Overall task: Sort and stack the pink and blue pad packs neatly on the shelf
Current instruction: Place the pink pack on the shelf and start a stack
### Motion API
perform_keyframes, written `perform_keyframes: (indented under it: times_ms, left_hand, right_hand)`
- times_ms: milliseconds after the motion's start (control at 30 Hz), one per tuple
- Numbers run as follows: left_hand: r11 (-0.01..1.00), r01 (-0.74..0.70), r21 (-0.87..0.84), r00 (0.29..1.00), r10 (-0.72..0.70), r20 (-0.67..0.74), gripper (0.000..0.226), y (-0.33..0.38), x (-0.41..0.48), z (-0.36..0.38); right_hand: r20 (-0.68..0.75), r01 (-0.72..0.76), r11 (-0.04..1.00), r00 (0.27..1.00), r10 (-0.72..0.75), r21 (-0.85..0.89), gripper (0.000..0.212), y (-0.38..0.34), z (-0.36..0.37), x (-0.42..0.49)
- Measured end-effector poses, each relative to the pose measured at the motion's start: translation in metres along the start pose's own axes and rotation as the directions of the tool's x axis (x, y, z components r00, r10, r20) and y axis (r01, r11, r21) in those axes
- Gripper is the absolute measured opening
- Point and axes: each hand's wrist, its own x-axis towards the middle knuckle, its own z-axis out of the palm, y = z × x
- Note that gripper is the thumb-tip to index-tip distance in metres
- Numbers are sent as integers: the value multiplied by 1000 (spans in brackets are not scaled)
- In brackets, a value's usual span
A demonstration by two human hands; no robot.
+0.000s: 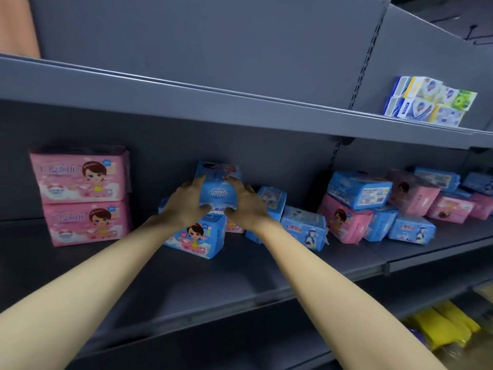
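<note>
The fingers (199, 182) of the left hand (184, 202) curl over the upper left edge of a blue pack (217, 192), with the thumb pressed against its lower front. The right hand (246, 202) mirrors this, its fingers bent round the upper right edge and its thumb low on the front. The pack is clasped from both sides. It is a soft, pillowy rectangle in glossy film, printed with white lettering.

Directly beneath it stands a lower blue pack (196, 237), slightly tilted, with a cartoon girl and a pink band on its shiny front. The thumbs cover the seam, so I cannot tell whether the held pack rests on it.

Well to the left, a top pink pack (80, 174) sits squarely on a bottom pink pack (88, 222). Both are plump and smooth-wrapped, standing against the back panel.

To the right is a loose heap of packs, tilted and leaning on one another, among them a blue heap pack (358, 189) lying over a pink heap pack (344, 221).

All of these sit on the shelf (240, 276), a flat board of dull grey metal with a straight front lip. On the board above is a block of small cartons (429, 102). Crinkled yellow packets (448, 324) show at the lower right.
</note>
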Motion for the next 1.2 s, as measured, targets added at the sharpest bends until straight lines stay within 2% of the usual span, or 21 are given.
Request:
perform_keyframes:
  times_ms: [267,733,867,1200]
  left_hand:
    - [1000,-16,-17,992,13,-124,69,5,-3,8]
    - [975,-143,-171,964,98,-246,59,74,5,41]
    - [963,-181,-202,961,130,-243,57,95,14,59]
    - [963,-172,-209,977,140,-159,59,135,39,118]
  right_hand:
    - [-173,43,995,985,-27,85,67,6,0,-5]
    - [-499,46,985,866,44,165,55,62,-34,-33]
    - [-532,26,990,845,52,137,56,86,-45,-38]
    - [-547,-49,992,830,106,118,58,153,-58,-45]
